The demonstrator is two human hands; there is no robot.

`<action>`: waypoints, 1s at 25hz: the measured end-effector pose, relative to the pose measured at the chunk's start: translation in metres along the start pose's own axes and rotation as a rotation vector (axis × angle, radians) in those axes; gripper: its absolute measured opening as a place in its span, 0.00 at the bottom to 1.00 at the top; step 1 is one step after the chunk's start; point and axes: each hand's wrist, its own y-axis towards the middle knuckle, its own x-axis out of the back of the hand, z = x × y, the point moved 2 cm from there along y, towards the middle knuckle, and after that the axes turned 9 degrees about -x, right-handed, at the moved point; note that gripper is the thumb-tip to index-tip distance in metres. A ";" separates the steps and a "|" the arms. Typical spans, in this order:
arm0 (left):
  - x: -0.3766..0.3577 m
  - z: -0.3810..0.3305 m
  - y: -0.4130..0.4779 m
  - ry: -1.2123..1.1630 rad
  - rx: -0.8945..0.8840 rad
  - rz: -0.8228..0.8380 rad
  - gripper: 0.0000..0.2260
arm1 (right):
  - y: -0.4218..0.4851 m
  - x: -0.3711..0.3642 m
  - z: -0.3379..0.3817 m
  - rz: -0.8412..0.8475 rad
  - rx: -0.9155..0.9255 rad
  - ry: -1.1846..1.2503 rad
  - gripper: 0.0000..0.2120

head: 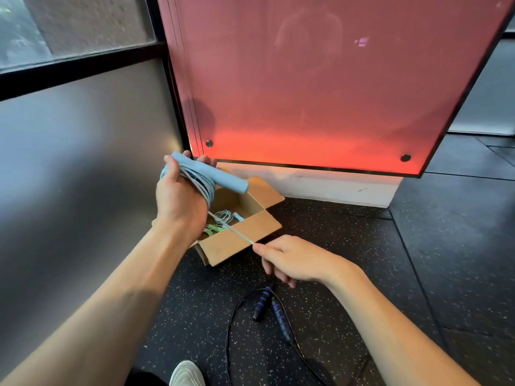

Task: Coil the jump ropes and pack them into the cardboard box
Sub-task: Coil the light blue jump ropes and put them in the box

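My left hand (178, 196) is raised above the open cardboard box (237, 242) and holds a light blue jump rope (207, 174), with its handle across the fingers and several loops of cord wound round the hand. The free cord runs taut down to my right hand (292, 261), which pinches it just in front of the box. Inside the box lie a coiled pale blue rope (224, 216) and a green rope (213, 228). A black rope with blue-banded handles (274, 309) lies loose on the floor below my right hand.
The box stands on dark speckled rubber flooring (348, 274) against a red glowing panel (320, 93) and a white base. A grey wall is at the left. A white shoe (186, 374) shows at the bottom edge.
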 end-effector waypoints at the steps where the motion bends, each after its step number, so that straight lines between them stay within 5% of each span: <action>1: 0.005 0.004 0.002 0.272 -0.053 0.022 0.16 | -0.002 0.000 0.006 -0.035 0.077 -0.001 0.24; 3: 0.017 0.017 0.000 1.031 -0.082 0.235 0.19 | -0.006 0.008 0.014 -0.214 0.223 -0.012 0.19; 5: 0.020 0.033 -0.013 1.381 0.142 0.529 0.19 | -0.009 0.021 0.013 -0.430 0.312 0.015 0.13; 9: 0.009 0.041 -0.042 1.100 0.791 0.710 0.21 | -0.009 0.045 -0.012 -0.707 0.340 0.167 0.24; 12: -0.004 0.032 -0.053 0.879 0.931 0.806 0.25 | -0.011 0.054 -0.020 -0.724 0.327 0.257 0.29; 15: -0.019 0.024 -0.057 0.631 0.836 0.807 0.23 | -0.012 0.047 -0.015 -0.543 0.296 0.225 0.28; 21: -0.030 0.021 -0.042 0.066 0.443 0.433 0.18 | -0.003 0.020 0.003 -0.306 0.177 0.174 0.18; 25: -0.025 0.023 -0.030 0.089 0.239 0.265 0.15 | 0.002 -0.001 0.008 -0.088 0.082 0.151 0.18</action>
